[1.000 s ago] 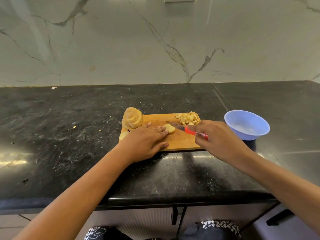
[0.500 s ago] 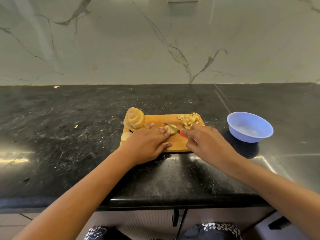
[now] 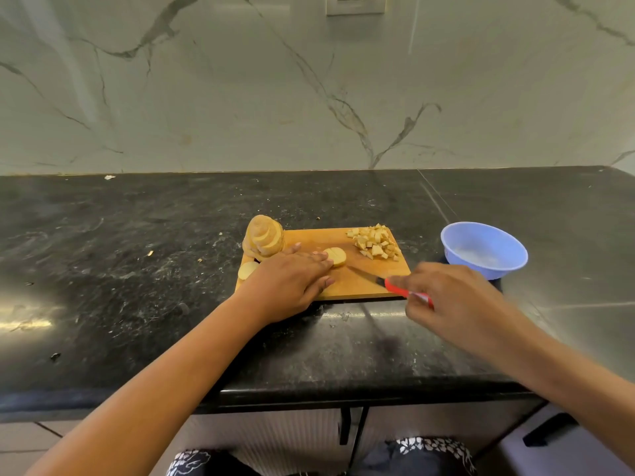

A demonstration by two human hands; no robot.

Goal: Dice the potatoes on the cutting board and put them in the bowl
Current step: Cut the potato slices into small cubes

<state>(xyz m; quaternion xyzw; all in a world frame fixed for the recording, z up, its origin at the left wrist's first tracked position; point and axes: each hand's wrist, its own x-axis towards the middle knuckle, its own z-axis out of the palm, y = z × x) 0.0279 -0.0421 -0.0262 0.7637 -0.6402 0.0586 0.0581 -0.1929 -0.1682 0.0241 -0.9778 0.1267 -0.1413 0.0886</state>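
- left grip [image 3: 292, 283]: fingers straight & flat, tips pressing on near edge of potato slice [image 3: 336, 256], mid cutting board [image 3: 326, 240]; nothing clasped.
- right grip [image 3: 457, 304]: blurred, fingers curled round red handle of knife [image 3: 367, 277]; blade low over board, tip just beside the slice.
- Potatoes: stack of slices [image 3: 264, 238] at board's far-left corner, loose slice [image 3: 248, 269] at left edge, diced pile [image 3: 376, 241] at far-right corner. Bowl [image 3: 481, 266] sits on surface [image 3: 137, 269] just right of board; no dice visible in it.
- Handling, my guess: raw slice is stiff, but cut faces are prob. wet, so slippery, and it's light enough to skate under the blade. Pin from the top w/ fingertips, off the cut line, tips tucked back.
- Dice: small, light, scatter easily. Gather w/ blade flat + cupped hand, or tip board over the rim.
- Bowl looks like thin plastic; may slide if bumped.
- Stack is fanned & could topple; take slices from the top.
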